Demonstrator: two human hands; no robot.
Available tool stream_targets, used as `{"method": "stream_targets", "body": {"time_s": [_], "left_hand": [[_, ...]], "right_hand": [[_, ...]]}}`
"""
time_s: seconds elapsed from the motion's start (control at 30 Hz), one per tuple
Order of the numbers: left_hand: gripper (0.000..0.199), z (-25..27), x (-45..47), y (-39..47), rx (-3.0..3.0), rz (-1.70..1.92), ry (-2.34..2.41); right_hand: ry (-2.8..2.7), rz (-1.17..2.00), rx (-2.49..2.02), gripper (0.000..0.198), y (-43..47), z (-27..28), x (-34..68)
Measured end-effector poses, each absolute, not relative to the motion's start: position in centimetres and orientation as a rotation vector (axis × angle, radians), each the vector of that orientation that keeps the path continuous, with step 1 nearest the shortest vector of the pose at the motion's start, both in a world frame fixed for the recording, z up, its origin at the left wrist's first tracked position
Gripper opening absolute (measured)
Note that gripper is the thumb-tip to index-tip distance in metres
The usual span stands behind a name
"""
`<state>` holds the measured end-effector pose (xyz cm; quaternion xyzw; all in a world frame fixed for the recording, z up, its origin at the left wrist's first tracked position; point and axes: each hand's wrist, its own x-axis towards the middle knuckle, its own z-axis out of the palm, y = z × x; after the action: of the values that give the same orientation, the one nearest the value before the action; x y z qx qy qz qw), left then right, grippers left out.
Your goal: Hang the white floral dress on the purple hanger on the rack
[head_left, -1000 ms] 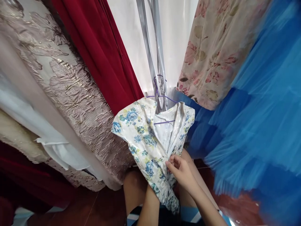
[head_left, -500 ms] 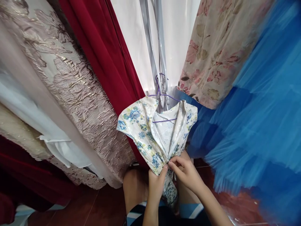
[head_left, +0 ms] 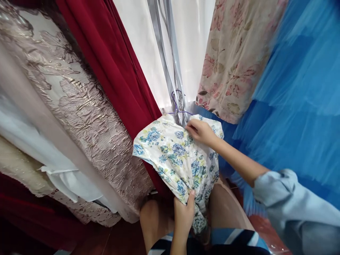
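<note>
The left hand (head_left: 184, 216) pinches the gathered waist of the flowered dress (head_left: 180, 159), which hangs on a purple hanger (head_left: 175, 105) among other garments. The right hand (head_left: 200, 131), down at the waist half a second ago, now grips the neckline, which has closed over the lining. The dress hem is hidden behind the left hand.

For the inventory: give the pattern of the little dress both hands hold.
Blue flowers on white, on the dress; head view.

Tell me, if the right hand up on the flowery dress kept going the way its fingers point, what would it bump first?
Probably the purple hanger: the right hand on the blue-flowered dress points up-left toward it, though depth is unclear.
</note>
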<state>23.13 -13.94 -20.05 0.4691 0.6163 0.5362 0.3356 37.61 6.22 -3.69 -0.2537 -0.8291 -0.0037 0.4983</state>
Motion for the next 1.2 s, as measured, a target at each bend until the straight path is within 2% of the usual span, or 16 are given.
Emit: {"method": "stream_targets", "body": {"time_s": [0.23,0.43,0.57,0.67,0.73,0.8,0.9,0.97,1.07,1.2], "left_hand": [[0.063,-21.1,22.2,-13.6,1.257,1.352,1.625],[0.055,-22.1,21.7,-14.0,1.26,1.187,1.679],[0.067,-21.3,20.0,-13.1,1.147,1.364,1.729],[0.073,-17.2,18.5,-11.4,1.223,1.928,1.854],[0.061,-12.6,18.1,-9.8,1.508,2.225,1.813],[0.043,-7.5,18.4,-7.8,2.012,2.093,1.63],[0.044,-0.9,19.5,-4.1,2.472,1.723,1.441],[0.035,1.7,20.0,-1.6,2.657,1.496,1.343],[0.022,2.9,20.3,0.9,2.703,1.336,1.334],[0.021,2.3,21.1,1.4,2.467,1.582,1.422]], "right_hand": [[-1.948,-0.058,-0.622,0.015,9.2,-0.8,35.7],[-1.888,-0.083,-0.601,0.013,9.4,0.7,36.3],[-1.791,-0.032,-0.584,0.014,7.3,0.5,36.7],[-1.723,0.005,-0.551,0.014,5.6,-0.5,36.7],[-1.697,0.028,-0.524,0.014,4.8,-1.3,36.5],[-1.683,0.038,-0.495,0.014,4.3,-1.9,36.3],[-1.682,-0.002,-0.444,0.01,4.0,-2.5,36.6],[-1.708,-0.058,-0.41,0.009,4.3,-2.6,37.1],[-1.799,-0.153,-0.393,0.013,5.2,-2.8,37.8],[-1.921,-0.248,-0.468,0.02,6.2,-3.1,37.5]]}}
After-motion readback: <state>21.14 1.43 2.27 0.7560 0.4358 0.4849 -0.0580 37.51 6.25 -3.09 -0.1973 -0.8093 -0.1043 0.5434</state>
